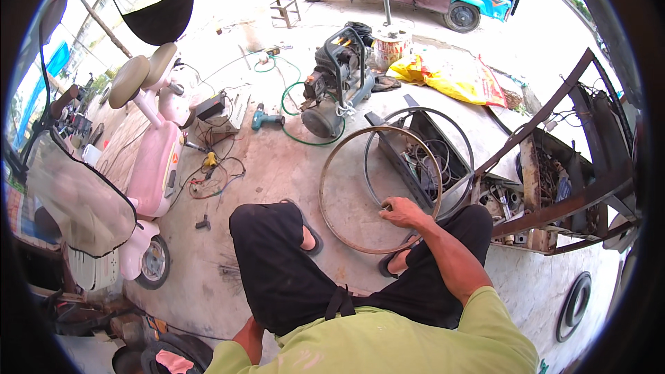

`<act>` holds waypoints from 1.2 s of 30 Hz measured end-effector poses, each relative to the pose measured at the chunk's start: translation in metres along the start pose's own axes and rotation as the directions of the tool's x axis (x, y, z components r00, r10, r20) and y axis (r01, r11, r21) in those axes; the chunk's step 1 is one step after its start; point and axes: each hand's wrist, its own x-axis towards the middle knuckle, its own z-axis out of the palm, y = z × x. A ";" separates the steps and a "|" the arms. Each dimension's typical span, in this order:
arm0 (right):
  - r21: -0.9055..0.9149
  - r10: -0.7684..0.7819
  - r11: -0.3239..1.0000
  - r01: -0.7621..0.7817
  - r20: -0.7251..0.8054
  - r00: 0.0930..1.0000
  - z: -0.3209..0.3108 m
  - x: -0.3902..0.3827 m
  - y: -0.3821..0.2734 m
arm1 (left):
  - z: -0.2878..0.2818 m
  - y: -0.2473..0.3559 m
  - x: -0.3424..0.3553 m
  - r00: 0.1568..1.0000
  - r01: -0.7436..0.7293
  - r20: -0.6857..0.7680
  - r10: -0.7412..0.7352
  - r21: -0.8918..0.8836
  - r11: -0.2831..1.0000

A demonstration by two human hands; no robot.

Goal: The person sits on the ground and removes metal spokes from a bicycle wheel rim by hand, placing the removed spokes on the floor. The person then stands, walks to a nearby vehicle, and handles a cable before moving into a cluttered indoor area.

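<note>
My right hand reaches over a rusty wheel rim in front of my knees. Its fingers are bent together; what they hold, if anything, is too small to tell. The wrist crosses the rim's lower right side. Behind the rusty rim lies a dark wheel rim, overlapping it and passing close by the hand. Of my left arm only a short stretch shows beside my left thigh, and the hand is hidden below it.
An air compressor with a green hose stands ahead, a teal cordless drill to its left. A pink scooter fills the left. A rusty metal frame stands right, a black tire below it. Yellow sacks lie farther back.
</note>
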 end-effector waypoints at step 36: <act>0.099 -0.086 0.992 0.074 0.118 0.989 -0.010 0.016 -0.044 | 0.199 0.449 -0.053 0.563 -0.783 0.483 0.671 0.052 0.620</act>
